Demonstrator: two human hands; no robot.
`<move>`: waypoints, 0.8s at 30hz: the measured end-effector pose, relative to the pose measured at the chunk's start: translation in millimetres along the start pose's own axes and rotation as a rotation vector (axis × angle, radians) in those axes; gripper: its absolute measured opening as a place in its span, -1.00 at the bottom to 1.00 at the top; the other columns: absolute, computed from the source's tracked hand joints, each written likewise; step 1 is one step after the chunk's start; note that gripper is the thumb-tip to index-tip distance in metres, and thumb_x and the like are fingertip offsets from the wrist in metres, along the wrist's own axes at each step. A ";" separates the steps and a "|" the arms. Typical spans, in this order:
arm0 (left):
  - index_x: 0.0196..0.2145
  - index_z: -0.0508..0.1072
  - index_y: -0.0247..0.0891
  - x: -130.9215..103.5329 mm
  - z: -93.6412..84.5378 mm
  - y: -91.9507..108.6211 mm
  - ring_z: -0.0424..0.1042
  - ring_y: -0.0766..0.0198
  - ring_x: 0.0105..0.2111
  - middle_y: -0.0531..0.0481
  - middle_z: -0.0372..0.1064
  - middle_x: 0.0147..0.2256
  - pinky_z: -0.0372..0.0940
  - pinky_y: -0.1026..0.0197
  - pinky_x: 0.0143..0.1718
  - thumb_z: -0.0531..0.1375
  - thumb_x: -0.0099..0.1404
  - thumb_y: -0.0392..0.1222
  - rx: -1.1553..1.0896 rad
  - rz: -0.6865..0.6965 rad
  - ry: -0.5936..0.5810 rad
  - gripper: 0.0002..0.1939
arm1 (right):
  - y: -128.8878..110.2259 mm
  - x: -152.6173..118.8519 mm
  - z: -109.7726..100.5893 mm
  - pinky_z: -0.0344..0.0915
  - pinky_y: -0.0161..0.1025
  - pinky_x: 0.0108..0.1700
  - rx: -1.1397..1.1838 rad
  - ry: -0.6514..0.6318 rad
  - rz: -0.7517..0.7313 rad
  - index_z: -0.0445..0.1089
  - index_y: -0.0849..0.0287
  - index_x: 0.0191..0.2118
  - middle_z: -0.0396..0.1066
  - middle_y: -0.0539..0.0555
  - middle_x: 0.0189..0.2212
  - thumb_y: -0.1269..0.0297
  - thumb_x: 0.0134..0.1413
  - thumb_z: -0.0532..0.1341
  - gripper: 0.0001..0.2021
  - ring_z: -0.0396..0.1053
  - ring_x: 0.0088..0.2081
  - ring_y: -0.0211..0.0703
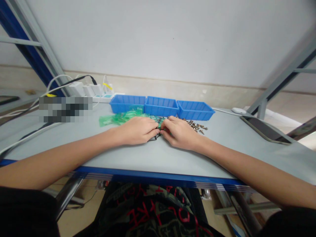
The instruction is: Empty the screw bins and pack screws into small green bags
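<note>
We see the small, thin black pieces (153, 139) on the pale grey desk (158, 157), just on the near side of where our two hands meet, nearer our bare left hand (138, 129) than our bare right hand (183, 133). Their long axes are too small to read. In each grip, thumb and fingers are drawn close together, a dark bit showing between the hands, but we cannot tell which grip, if either, is clamped on it.
</note>
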State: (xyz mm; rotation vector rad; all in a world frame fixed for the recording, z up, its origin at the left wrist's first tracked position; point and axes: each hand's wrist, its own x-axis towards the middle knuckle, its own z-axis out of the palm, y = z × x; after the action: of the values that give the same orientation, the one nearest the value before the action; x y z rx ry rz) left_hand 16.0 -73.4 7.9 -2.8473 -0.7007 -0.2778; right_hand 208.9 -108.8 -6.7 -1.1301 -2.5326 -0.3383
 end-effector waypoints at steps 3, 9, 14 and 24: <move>-0.43 0.36 -0.28 -0.1 -0.1 0.0 0.33 0.24 -0.42 -0.05 0.38 -0.41 0.12 0.21 -0.39 -0.08 0.37 -0.09 -0.017 0.006 0.000 -0.65 | 0.0 0.2 -0.2 0.13 -0.25 -0.29 -0.003 0.002 0.001 0.27 0.24 -0.31 0.31 0.14 -0.41 0.30 0.18 -0.02 -0.83 0.22 -0.34 -0.14; -0.41 0.38 -0.29 0.5 -0.6 -0.2 0.33 0.24 -0.41 -0.06 0.39 -0.40 0.13 0.21 -0.37 -0.09 0.37 -0.10 -0.029 0.007 -0.002 -0.65 | -0.7 0.2 -1.7 0.13 -0.25 -0.28 -0.007 -0.003 0.005 0.28 0.26 -0.30 0.31 0.15 -0.42 0.32 0.19 -0.05 -0.79 0.22 -0.35 -0.14; -0.43 0.37 -0.29 0.3 -1.4 1.1 0.32 0.24 -0.42 -0.05 0.38 -0.41 0.12 0.21 -0.38 -0.08 0.37 -0.10 -0.026 -0.002 -0.005 -0.65 | -0.9 0.6 -2.1 0.10 -0.25 -0.29 -0.031 -0.008 -0.027 0.28 0.24 -0.33 0.30 0.13 -0.45 0.34 0.20 -0.08 -0.77 0.18 -0.36 -0.14; -0.42 0.34 -0.29 0.2 -1.2 0.1 0.32 0.24 -0.42 -0.03 0.36 -0.42 0.11 0.22 -0.40 -0.07 0.36 -0.09 -0.042 -0.021 -0.009 -0.68 | -0.2 0.7 -3.0 0.07 -0.25 -0.29 -0.032 -0.009 -0.089 0.27 0.23 -0.38 0.30 0.11 -0.46 0.38 0.17 -0.04 -0.81 0.15 -0.36 -0.15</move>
State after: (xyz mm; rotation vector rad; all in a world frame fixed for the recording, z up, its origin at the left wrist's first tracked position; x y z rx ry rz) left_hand 16.0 -73.7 9.1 -2.8840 -0.7357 -0.2863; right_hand 209.0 -109.5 -3.7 -1.0345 -2.5993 -0.3988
